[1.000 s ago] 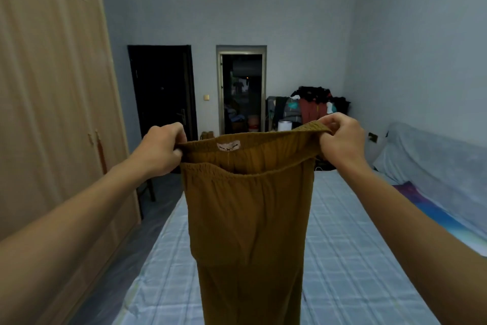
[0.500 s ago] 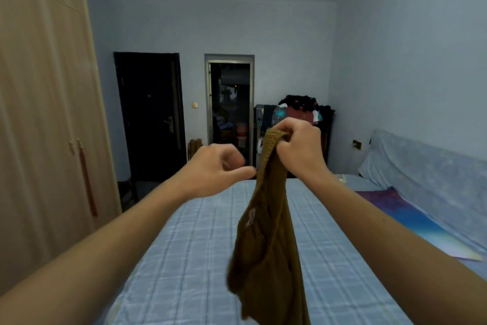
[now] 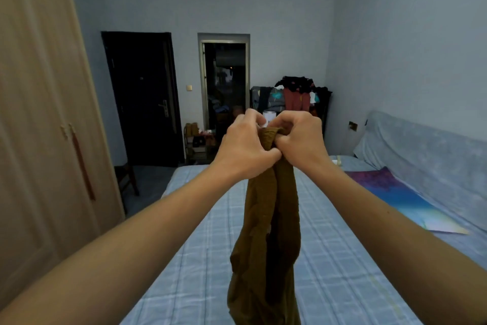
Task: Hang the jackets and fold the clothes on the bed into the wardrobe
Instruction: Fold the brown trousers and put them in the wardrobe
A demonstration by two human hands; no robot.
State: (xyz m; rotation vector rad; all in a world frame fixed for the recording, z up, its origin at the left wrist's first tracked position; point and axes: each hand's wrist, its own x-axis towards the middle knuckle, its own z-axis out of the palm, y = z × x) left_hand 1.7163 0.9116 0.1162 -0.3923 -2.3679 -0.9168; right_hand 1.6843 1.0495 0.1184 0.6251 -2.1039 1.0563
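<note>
Brown trousers (image 3: 266, 240) hang bunched in front of me above the bed (image 3: 200, 266), which has a blue checked sheet. My left hand (image 3: 243, 148) and my right hand (image 3: 299, 140) are pressed together at chest height, and both grip the gathered waistband. The trouser legs drop out of view at the bottom edge. The wooden wardrobe (image 3: 39, 127) stands with its doors closed along the left.
A dark door (image 3: 142, 98) and an open doorway (image 3: 225, 85) are in the far wall. A rack piled with clothes (image 3: 292, 95) stands in the far right corner. A blue-covered headboard (image 3: 427, 164) and a colourful mat (image 3: 403, 201) lie at the right. A chair (image 3: 126, 179) stands by the wardrobe.
The waistband was stretched wide between both hands. My left hand let go, and the trousers hung from my right alone. Now my left hand has come across and grips the waistband beside my right.
</note>
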